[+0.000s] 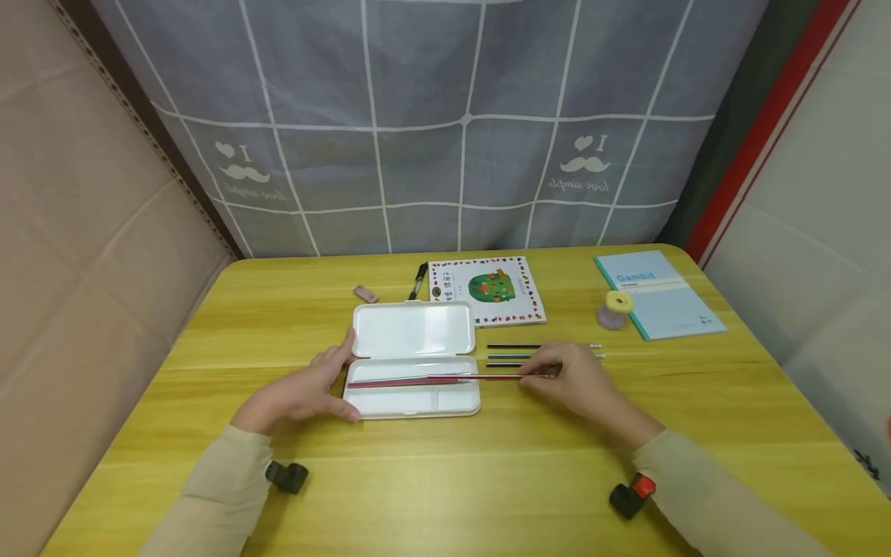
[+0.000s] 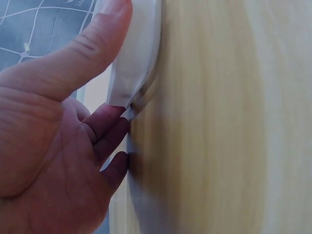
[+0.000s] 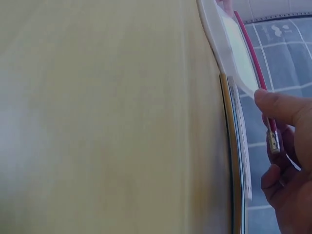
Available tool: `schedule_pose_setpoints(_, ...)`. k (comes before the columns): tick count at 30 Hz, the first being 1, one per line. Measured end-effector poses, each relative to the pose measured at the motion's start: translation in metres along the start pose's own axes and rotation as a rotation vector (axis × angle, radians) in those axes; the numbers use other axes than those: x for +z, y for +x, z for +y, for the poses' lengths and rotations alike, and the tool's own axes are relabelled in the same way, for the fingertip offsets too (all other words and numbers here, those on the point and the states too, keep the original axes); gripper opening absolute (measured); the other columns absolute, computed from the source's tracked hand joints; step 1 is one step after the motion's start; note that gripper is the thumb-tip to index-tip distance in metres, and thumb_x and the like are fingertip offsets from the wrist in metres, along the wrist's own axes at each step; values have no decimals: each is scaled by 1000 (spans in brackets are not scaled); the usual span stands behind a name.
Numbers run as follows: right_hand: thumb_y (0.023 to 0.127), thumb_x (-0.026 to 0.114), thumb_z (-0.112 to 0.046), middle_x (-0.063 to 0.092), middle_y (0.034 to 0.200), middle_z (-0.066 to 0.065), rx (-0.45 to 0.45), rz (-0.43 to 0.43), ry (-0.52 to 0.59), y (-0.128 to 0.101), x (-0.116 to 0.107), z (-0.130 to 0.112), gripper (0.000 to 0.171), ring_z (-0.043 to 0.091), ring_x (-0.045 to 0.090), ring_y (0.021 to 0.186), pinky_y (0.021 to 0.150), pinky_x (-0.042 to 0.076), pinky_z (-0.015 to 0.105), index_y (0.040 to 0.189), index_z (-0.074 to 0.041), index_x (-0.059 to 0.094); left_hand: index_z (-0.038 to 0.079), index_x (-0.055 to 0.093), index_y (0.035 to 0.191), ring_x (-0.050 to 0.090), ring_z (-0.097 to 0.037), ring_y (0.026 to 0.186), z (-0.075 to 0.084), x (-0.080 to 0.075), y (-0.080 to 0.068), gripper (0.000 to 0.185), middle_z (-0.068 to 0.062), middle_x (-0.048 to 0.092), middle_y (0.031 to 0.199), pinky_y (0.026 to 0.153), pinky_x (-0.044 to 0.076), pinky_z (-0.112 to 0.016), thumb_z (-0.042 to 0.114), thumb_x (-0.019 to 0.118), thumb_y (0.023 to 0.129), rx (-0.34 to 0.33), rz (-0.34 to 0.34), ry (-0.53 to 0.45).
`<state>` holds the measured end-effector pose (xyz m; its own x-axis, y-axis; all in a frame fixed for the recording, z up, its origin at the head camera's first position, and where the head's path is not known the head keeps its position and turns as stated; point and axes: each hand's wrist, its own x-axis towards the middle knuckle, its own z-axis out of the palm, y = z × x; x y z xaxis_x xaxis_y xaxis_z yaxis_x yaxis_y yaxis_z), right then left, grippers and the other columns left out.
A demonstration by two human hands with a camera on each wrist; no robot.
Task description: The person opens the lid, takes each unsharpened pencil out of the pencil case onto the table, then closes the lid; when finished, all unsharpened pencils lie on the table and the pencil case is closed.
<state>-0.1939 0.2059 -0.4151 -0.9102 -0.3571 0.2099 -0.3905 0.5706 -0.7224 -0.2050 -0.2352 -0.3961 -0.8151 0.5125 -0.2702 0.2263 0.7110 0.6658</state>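
A white pencil case (image 1: pixel 414 329) lies open on the table, its lid folded back. My left hand (image 1: pixel 302 393) grips the case's left end, thumb at the near corner and fingers round the far side. Inside the tray, a red pencil (image 1: pixel 390 382) lies lengthwise. My right hand (image 1: pixel 574 379) pinches another red pencil (image 1: pixel 497 377) near its metal-capped end, between thumb and fingers. That pencil's other end reaches over the tray. Behind the right hand, three dark pencils (image 1: pixel 511 356) lie side by side, partly hidden by the fingers.
Behind the case are a pinkish eraser (image 1: pixel 365 294), a black pen (image 1: pixel 418 281) and a white book (image 1: pixel 490 290) with a green picture. A purple jar-like thing with a yellow top (image 1: pixel 616 309) stands beside a light blue notebook (image 1: pixel 657 294) at the back right.
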Motion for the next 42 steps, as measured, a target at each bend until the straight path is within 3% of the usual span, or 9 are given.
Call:
schedule_pose_setpoints(6,86,87,-10,70,87,-11,-12,-22,39,-15,-19,19,14,7,65,78,69,57,25,90,-23,83,-2,-16,162,20,-44,148,0,0,1,138,-16,44,145,121,15,-65,35,89,82,11,1,-2)
schedule_pose_setpoints(15,89,85,-15,69,86,-11,1,-29,2,-31,-38,44,12,8,59,74,65,52,26,92,-26,82,-2,-16,162,18,-45,149,1,0,0,138,-17,44,146,121,14,-66,34,90,81,7,7,-6)
schedule_pose_setpoints(24,86,85,-6,70,84,-14,-7,-27,-69,-34,-44,50,16,5,57,70,61,50,25,90,-22,82,-1,-16,163,16,-47,150,0,0,1,138,-19,43,147,121,12,-67,32,90,81,2,3,-12)
schedule_pose_setpoints(42,83,88,-5,74,89,-12,-44,-6,-144,-37,-47,53,19,2,60,76,63,51,23,90,-23,83,-4,-14,162,20,-47,148,3,0,0,137,-18,45,144,120,14,-67,33,90,81,22,10,5)
